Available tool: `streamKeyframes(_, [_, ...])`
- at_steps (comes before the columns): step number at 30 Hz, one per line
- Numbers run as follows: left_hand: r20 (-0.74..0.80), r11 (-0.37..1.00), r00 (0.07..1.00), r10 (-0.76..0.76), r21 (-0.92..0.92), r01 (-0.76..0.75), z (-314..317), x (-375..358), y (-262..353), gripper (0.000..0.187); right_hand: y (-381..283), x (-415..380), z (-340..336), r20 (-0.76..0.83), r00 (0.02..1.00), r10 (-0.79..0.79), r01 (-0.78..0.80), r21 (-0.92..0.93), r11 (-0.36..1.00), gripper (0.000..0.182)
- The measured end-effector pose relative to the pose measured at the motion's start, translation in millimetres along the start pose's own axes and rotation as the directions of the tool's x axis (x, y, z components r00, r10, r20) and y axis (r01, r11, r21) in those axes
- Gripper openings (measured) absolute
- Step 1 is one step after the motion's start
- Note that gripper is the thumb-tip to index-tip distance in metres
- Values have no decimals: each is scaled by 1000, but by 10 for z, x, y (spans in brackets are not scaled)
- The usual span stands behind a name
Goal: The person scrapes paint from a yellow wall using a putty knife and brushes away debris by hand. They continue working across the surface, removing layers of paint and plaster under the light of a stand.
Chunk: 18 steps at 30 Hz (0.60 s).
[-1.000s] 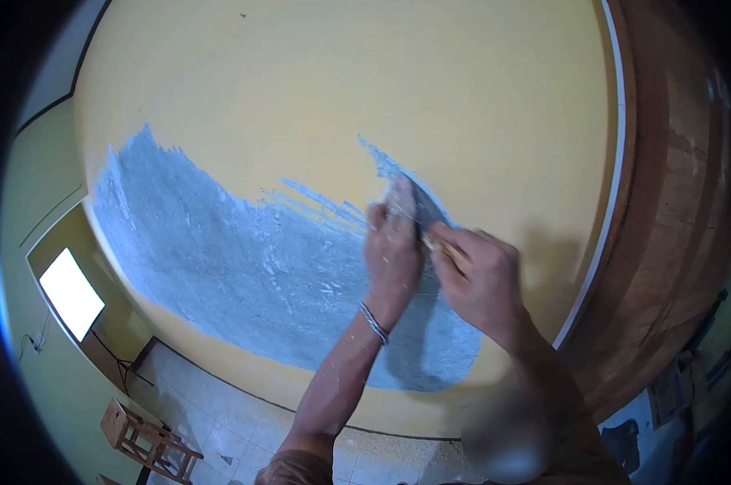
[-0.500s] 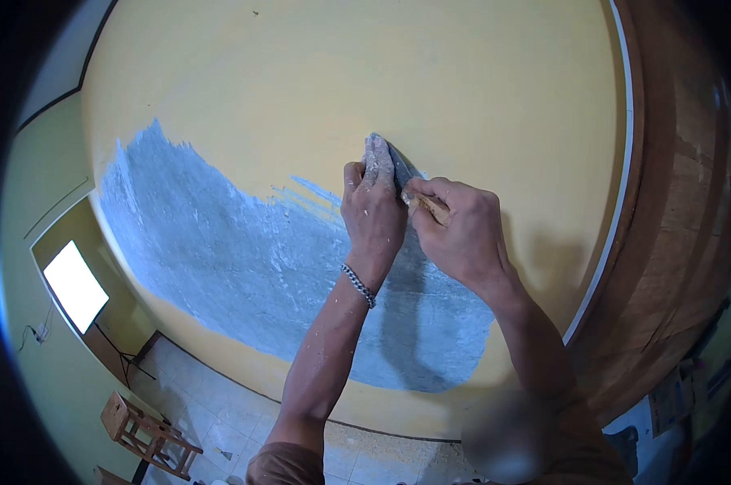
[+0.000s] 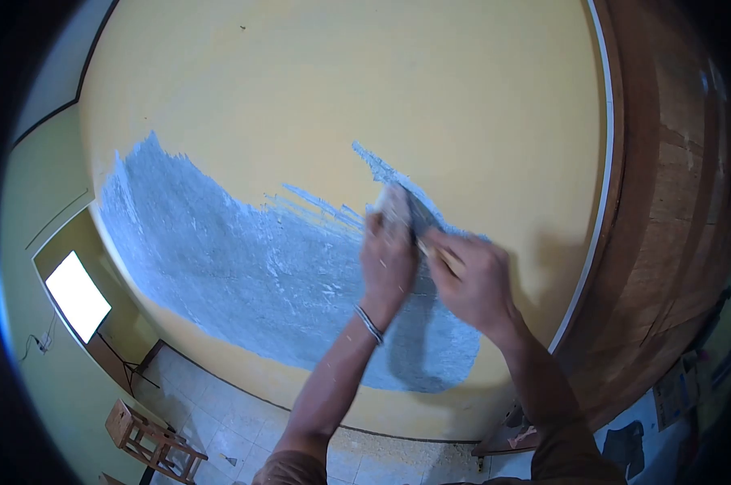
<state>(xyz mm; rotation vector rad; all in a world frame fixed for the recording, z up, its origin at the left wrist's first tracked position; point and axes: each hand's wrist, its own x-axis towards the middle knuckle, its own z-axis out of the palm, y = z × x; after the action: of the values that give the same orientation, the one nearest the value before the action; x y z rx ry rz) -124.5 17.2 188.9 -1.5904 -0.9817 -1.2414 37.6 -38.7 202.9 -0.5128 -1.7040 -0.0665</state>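
A yellow painted wall has a large grey bare patch across its lower part. My right hand is closed around the light handle of a scraper, whose dark blade lies against the wall. My left hand, dusty and wearing a chain bracelet, presses its fingers together on the blade from the left; motion smears the fingertips. Above the blade, a narrow freshly bared strip slants through the yellow paint.
Brown wooden panelling runs along the right side. At lower left stand a wooden stool and a bright lamp panel on a stand. Paint flakes lie on the tiled floor along the wall's base.
Both hands and the scraper have moved down and slightly right along the wall. A new grey strip shows where yellow paint was, and small flakes fall near my left wrist.
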Motion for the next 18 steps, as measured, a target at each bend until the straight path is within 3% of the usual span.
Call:
streamKeyframes(2, [108, 997, 994, 2, -78, 7, -31, -158, 304, 75, 106, -270, -96, -42, 998, -45, 45, -12, 999, 22])
streamKeyframes(4, [129, 996, 991, -32, -81, 42, -30, -106, 363, 76, 110, -365, -208, -23, 992, 127, -127, 5, 992, 26])
streamKeyframes(5, [148, 994, 987, -59, -84, 72, -17, -58, 390, 76, 81, -261, -207, -39, 998, 55, -55, -11, 998, 26])
streamKeyframes(9, [115, 986, 987, -113, -112, 126, -80, 183, 240, 81, 10, -28, -68, -40, 998, 53, -53, 8, 999, 28])
streamKeyframes(12, [70, 996, 996, -49, -71, 54, 19, 48, 277, 81, 102, -146, -115, -75, 996, 45, -42, 34, 999, 26])
streamKeyframes(14, [104, 990, 992, -64, -115, 76, 11, 83, 217, 81, 73, -40, -49, -76, 997, 13, -11, 33, 999, 25])
streamKeyframes(16, [37, 995, 997, -64, -69, 67, -25, 274, 121, 82, 82, 56, -15, -78, 997, 3, -1, 25, 1000, 24])
streamKeyframes(18, [125, 992, 986, -109, -48, 115, -65, 294, 174, 77, 106, 128, -3, -30, 999, 46, -44, 56, 997, 24])
